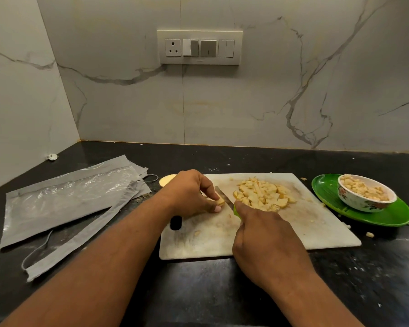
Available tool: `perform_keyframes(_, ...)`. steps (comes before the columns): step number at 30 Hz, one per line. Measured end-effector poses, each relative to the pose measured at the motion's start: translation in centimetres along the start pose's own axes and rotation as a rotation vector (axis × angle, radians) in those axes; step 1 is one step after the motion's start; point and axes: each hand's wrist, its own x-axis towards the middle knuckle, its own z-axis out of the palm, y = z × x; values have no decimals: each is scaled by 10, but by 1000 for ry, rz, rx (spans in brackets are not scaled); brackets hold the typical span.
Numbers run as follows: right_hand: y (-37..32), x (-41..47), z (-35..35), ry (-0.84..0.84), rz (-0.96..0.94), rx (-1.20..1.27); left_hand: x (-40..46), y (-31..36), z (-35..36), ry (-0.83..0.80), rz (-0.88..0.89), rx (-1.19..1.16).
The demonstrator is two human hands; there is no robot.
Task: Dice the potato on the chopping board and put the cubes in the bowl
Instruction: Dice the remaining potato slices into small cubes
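Down to the last potato piece here, sitting on the board near its left end. My left hand has its fingers curled round it, pinching it down, and my right hand is wrapped around the green handle of the knife, blade right beside the piece. It's tiny, so I'd say the trick is keeping the fingertips tucked back behind the blade and doing short straight chops, not rocking, or it'll roll. A pile of cubes waits mid-board just right of the blade, still to go in the bowl, which already looks nearly full and sits on a green plate off the board's right edge.

The surface is black stone, speckled with crumbs, and a stray cube has escaped near the plate. Grey packaging lies to the left. Marble-look wall behind, with a switch panel.
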Motion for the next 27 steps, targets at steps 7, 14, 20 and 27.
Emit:
perform_keyframes(7,3,1,4,-5,-1,21,0,-2,-2,-11,7,-24)
perform_keyframes(14,1,2,11,-8,-28,-11,1,6,1,-7,-69,-9)
perform_keyframes(20,-2,0,10,-39,-18,10,1,10,2,-2,-94,-13)
perform_keyframes(27,1,-33,0,-95,-19,-26,-2,10,1,-7,-57,-7)
